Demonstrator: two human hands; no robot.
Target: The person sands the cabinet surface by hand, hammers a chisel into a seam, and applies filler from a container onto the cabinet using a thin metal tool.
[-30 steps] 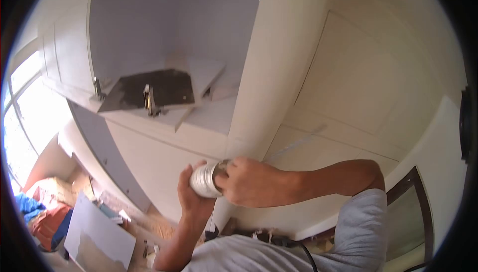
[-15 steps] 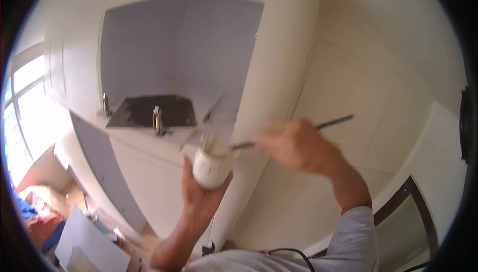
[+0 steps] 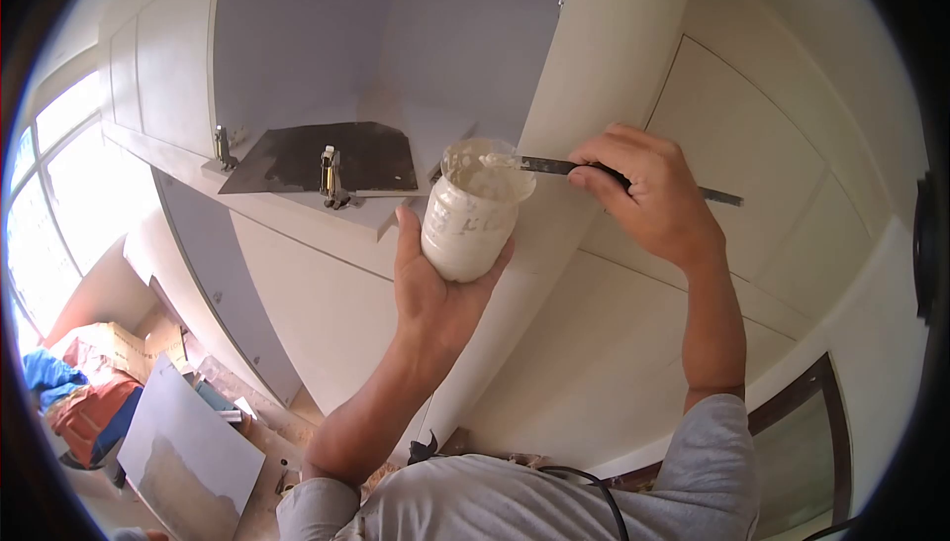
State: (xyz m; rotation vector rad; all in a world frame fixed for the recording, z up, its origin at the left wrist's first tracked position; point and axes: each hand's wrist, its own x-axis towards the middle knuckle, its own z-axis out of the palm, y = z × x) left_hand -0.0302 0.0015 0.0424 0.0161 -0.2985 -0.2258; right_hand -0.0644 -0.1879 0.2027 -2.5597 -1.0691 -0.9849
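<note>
My left hand [image 3: 435,294] is wrapped round the lower part of a clear plastic jar [image 3: 469,229]. Off-white paste fills much of the jar and smears its rim and inner wall. In my right hand [image 3: 643,185] is a narrow, flat, dark spatula [image 3: 547,166], gripped near its middle between thumb and fingers. Its left end, coated with a lump of paste [image 3: 498,160], lies over the mouth of the jar. The other end sticks out to the right past my wrist.
Behind the jar is an open cabinet recess [image 3: 327,46], with a dark panel [image 3: 327,160] on its ledge and metal hinges [image 3: 331,173] at the front. A pale board [image 3: 193,452] and coloured cloths [image 3: 89,393] lie low on the left. A closed cabinet door [image 3: 752,165] stands right.
The spatula's tip has moved from beside the jar to over its mouth. Both hands appear higher and further right, and the cabinet has shifted upward in view.
</note>
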